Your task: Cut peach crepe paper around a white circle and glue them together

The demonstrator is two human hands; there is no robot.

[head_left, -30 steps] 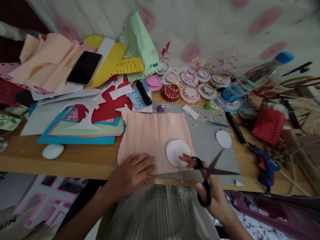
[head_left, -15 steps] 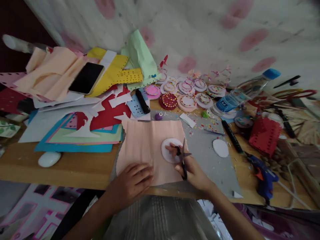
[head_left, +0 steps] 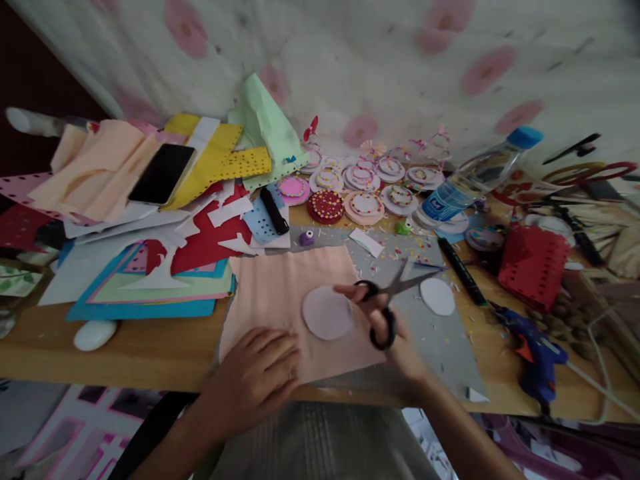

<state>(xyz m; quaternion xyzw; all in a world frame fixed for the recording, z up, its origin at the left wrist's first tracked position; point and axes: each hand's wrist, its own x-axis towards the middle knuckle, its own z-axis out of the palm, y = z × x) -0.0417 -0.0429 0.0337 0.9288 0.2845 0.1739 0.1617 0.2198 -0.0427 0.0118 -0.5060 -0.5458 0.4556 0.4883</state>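
Observation:
My left hand [head_left: 257,373] lies flat with fingers spread on the near edge of a peach paper sheet [head_left: 280,293] that rests on a grey board [head_left: 440,347]. My right hand [head_left: 387,327] grips black-handled scissors [head_left: 393,300], blades pointing right and slightly parted, just right of a white paper circle [head_left: 327,312] lying on the peach sheet. A second white paper circle [head_left: 437,296] lies on the grey board further right.
Stacks of coloured paper [head_left: 165,267] and a phone [head_left: 161,173] fill the left. Decorated paper discs [head_left: 360,190], a water bottle [head_left: 475,177], a black marker [head_left: 460,270], a red punched box [head_left: 533,260] and a blue glue gun [head_left: 535,350] lie right. A white mouse [head_left: 95,333] sits near the front edge.
My right hand with the scissors came up from the table's front edge to the white circle, then shifted to its right side with blades turned rightward. Left hand stayed on the sheet.

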